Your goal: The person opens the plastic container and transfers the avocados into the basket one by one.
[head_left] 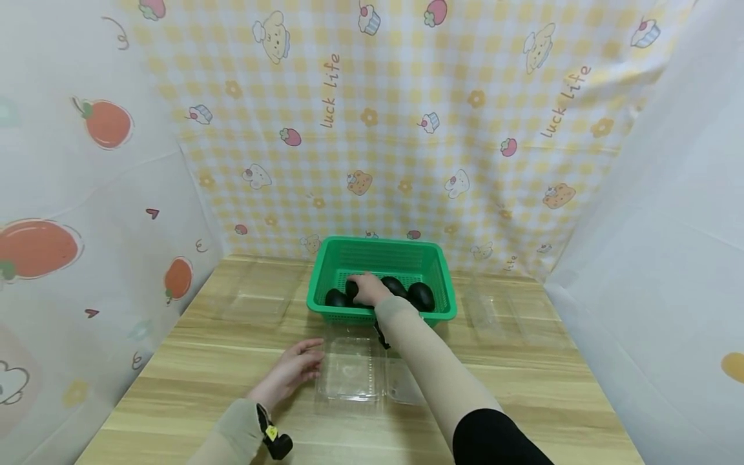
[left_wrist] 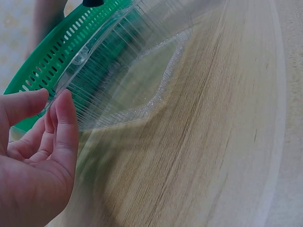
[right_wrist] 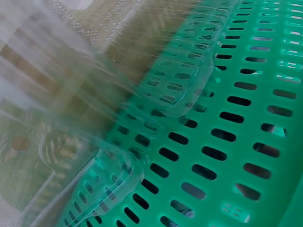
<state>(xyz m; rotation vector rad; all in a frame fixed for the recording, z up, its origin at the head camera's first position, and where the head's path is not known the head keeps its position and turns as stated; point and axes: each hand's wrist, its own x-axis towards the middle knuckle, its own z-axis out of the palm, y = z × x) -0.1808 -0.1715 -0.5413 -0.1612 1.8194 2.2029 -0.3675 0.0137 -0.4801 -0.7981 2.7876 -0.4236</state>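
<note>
Several dark oval fruits that look like avocados [head_left: 421,297] lie in a green slotted basket [head_left: 380,247]. Reaching over its near rim, my right hand [head_left: 369,289] grips one avocado [head_left: 351,289]; the palm hides part of it. In front of the basket stands a clear plastic clamshell container [head_left: 351,371], its lid folded out to the right under my right forearm. My left hand [head_left: 290,369] is at the container's left edge, fingertips touching or very near its rim [left_wrist: 85,49]. The right wrist view shows the basket wall [right_wrist: 213,135] and clear plastic, with no hand in it.
More clear plastic containers lie on the wooden table, one at the back left [head_left: 258,300] and another at the right [head_left: 494,313]. A patterned cloth [head_left: 372,148] hangs behind the basket, with white sheets along both sides.
</note>
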